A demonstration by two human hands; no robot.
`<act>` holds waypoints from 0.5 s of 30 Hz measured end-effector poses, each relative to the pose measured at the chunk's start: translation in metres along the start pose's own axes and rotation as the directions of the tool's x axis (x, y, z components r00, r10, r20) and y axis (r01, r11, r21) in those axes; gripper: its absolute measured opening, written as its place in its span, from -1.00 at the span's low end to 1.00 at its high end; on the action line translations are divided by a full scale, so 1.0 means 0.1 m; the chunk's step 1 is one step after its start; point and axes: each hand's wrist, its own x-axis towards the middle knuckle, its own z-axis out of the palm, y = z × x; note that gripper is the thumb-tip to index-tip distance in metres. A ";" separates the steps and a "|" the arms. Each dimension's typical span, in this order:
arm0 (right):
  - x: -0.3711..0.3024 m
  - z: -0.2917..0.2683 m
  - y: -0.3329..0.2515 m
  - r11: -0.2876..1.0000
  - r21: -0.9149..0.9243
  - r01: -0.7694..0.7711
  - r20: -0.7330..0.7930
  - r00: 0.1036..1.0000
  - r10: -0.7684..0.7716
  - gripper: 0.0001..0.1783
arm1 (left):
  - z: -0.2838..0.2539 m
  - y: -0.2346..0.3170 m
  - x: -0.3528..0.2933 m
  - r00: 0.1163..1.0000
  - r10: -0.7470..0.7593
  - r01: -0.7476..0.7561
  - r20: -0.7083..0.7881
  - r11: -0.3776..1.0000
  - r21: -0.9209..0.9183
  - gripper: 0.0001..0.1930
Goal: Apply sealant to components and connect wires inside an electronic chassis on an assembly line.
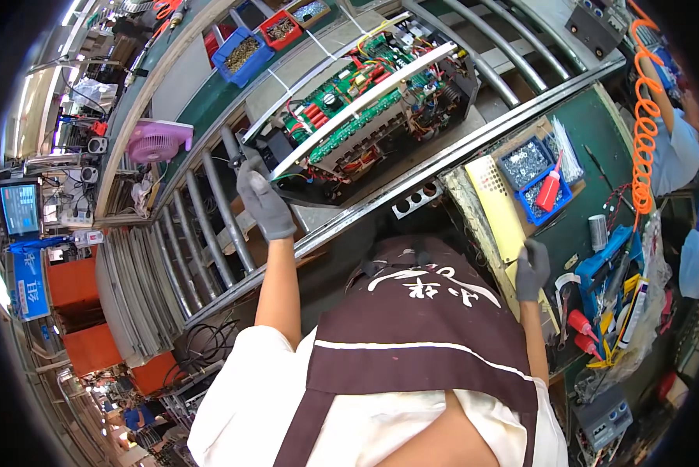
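Your gloved left hand (264, 204) grips the near corner of the open machine chassis (365, 101), which lies on the roller conveyor (209, 210) with green circuit boards, red and yellow wiring and a pale metal bar across it. Your gloved right hand (531, 268) is curled shut at the yellow panel (501, 214) on the worktop (591, 140); you cannot tell what it pinches.

We wear a grey knit glove on our left hand (265, 204) and right hand (531, 268), a white short-sleeved shirt (244, 389), and a dark brown white-striped apron (423, 331).
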 end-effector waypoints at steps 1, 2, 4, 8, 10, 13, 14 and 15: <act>0.19 0.15 -0.21 0.998 0.060 -0.009 0.024 1.000 0.008 -0.85 | 0.06 -0.04 -0.05 0.998 0.013 -0.014 -0.059 1.000 -0.024 -0.65; 0.39 0.30 -0.42 0.993 0.116 -0.015 0.043 0.999 0.010 -0.85 | 0.09 -0.08 -0.06 0.993 0.104 -0.106 -0.050 0.994 -0.037 -0.69; 0.83 0.61 -0.78 0.963 0.261 0.064 0.013 0.998 -0.069 -0.84 | 0.13 -0.12 -0.07 0.959 0.256 -0.244 -0.118 0.964 0.109 -0.72; 1.74 1.08 -1.55 0.901 0.379 0.212 -0.084 0.977 -0.194 -0.78 | 0.15 -0.03 -0.06 0.983 0.159 -0.148 -0.092 0.982 0.116 -0.76; 2.22 1.25 -1.87 0.908 0.241 0.343 -0.108 0.939 -0.326 -0.74 | 0.11 0.03 -0.03 0.981 0.180 -0.172 -0.072 0.980 0.100 -0.78; 2.93 1.52 -2.14 0.865 0.310 0.395 -0.053 0.915 -0.399 -0.67 | 0.12 0.04 0.00 0.973 0.227 -0.218 -0.030 0.959 0.181 -0.81; 3.11 1.61 -2.27 0.865 0.354 0.355 0.009 0.924 -0.383 -0.66 | 0.09 0.00 0.01 0.961 0.275 -0.273 0.021 0.937 0.217 -0.83; 3.32 1.68 -2.33 0.875 0.341 0.344 0.121 0.907 -0.404 -0.56 | 0.09 -0.01 0.03 0.955 0.293 -0.294 0.040 0.928 0.230 -0.86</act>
